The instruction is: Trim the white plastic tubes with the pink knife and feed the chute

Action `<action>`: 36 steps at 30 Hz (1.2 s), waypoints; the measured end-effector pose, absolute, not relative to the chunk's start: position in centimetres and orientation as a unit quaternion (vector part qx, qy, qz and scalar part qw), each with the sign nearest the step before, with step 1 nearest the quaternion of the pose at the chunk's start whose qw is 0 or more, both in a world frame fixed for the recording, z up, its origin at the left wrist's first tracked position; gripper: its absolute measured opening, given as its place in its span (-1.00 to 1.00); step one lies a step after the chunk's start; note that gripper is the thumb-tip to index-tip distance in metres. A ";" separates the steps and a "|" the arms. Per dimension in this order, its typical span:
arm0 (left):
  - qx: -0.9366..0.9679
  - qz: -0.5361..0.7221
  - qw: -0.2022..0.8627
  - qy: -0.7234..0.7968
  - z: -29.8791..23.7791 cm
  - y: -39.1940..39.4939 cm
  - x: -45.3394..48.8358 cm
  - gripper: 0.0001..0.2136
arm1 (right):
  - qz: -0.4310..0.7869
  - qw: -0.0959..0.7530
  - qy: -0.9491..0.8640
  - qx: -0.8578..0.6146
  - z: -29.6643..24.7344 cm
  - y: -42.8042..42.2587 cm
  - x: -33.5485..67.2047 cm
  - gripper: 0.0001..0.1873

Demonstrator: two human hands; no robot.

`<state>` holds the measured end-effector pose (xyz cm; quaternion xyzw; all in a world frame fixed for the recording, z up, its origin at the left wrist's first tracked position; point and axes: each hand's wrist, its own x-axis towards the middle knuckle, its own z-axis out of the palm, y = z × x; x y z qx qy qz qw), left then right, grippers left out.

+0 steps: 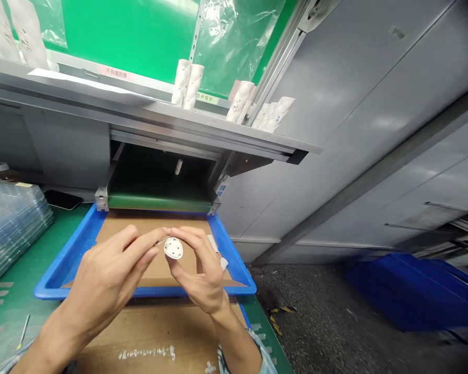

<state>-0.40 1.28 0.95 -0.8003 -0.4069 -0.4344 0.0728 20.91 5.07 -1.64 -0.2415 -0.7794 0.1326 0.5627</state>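
Note:
A small white plastic part (173, 248) with a rounded end face and several small holes is held up over the blue tray (49, 280). My right hand (203, 267) is closed around it, with the thumb below and the fingers over the top. My left hand (109, 265) is pinched closed at the part's left edge, its index fingertip meeting the right fingers. Whatever lies between the left fingertips is too small to make out. Partly hidden behind my right hand, more white pieces (223, 264) lie on the tray's cardboard lining (156, 278).
Behind the tray, a green conveyor belt (159, 200) carries one small white piece (178, 167). Stacked clear plastic trays (13, 223) and a phone (63, 199) are on the left. A shelf (218, 132) with white cylindrical parts (193, 85) crosses above. A thin screwdriver-like tool (24, 331) lies lower left.

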 end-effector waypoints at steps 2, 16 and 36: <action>-0.807 -0.415 0.080 -0.411 1.0 1.2 -0.4 -0.67 | 0.138 0.574 -0.773 -0.232 -1.6 5.1 20.9 -0.45; -0.813 -0.395 0.124 -0.410 1.4 0.6 -0.3 -0.69 | 0.073 0.561 -0.791 -0.231 -1.0 5.0 20.8 -0.50; -0.802 -0.414 0.112 -0.415 1.0 0.6 -0.7 -0.70 | 0.040 0.553 -0.799 -0.232 -1.0 5.0 20.9 -0.51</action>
